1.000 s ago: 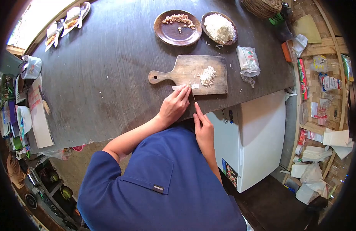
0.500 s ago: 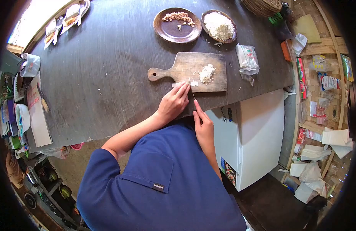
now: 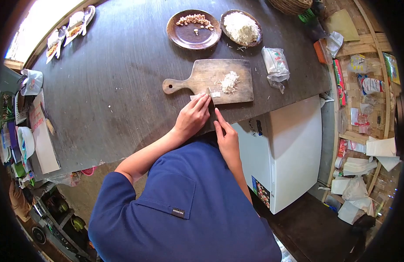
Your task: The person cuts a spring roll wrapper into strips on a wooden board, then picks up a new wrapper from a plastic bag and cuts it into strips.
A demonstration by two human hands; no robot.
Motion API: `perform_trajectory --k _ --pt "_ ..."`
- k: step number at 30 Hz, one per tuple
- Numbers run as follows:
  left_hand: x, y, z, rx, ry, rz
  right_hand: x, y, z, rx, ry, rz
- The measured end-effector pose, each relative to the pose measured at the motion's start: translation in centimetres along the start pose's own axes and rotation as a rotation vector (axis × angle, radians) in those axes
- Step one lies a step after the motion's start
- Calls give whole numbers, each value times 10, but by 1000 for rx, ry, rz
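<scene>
A wooden cutting board (image 3: 202,72) with a holed handle lies near the table's front edge. My left hand (image 3: 192,118) presses its fingertips on a flat white strip (image 3: 194,97) at the board's front edge. My right hand (image 3: 229,140) is closed round a knife (image 3: 213,98) whose thin blade stands beside the left fingertips; its handle is mostly hidden by the hand. Just right of the blade lies a small white cut piece (image 3: 216,94). Farther right on the board is a little heap of thin white shreds (image 3: 230,82).
Behind the board stand a brown plate (image 3: 173,37) with small light-brown pieces and a bowl of white shreds (image 3: 242,27). A plastic bag of white stuff (image 3: 276,62) lies to the right. A white appliance (image 3: 293,148) is below the table edge; cardboard (image 3: 42,135) lies left.
The whole view has shifted slightly, so the board and plates appear a little farther left. Both hands keep nearly the same places at the board, left on the strip and right on the knife.
</scene>
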State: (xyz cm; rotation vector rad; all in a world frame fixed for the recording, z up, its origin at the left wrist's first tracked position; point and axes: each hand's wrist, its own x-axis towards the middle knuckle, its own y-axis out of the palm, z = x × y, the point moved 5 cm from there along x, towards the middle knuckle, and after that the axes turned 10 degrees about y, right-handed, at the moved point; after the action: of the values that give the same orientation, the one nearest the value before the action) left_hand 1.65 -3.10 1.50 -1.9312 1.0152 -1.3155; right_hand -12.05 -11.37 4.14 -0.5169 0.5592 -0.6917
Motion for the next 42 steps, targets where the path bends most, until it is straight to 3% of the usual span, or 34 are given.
perform_trajectory --k 3,6,8,9,16,18,20,23,28,37,42 --pt "3 -4 4 -32 -8 -36 12 2 -1 -10 -105 -29" --pt "4 -8 9 -87 -24 -20 16 -7 -13 126 69 109" --pt "0 -8 13 -60 -46 -59 15 -15 -23 389 278 318" --pt "0 -10 14 -60 -50 -58 16 -19 -25 441 278 339" --pt "1 -29 23 -13 -207 -168 17 -31 -16 408 259 172" --pt "-4 -25 30 -147 -290 -143 17 -20 -14 444 232 222" --pt "-6 -26 30 -127 -247 -155 18 -10 -10 421 229 319" --pt "-9 -21 31 -292 -289 -184 25 -15 -17 442 261 265" --pt "0 -22 22 -254 -191 -152 27 -40 -24 473 278 101" --pt "33 -12 20 -43 68 -69 4 -25 -22 430 261 118" --pt "26 -6 15 -142 2 29 -2 -22 -28 361 219 76"
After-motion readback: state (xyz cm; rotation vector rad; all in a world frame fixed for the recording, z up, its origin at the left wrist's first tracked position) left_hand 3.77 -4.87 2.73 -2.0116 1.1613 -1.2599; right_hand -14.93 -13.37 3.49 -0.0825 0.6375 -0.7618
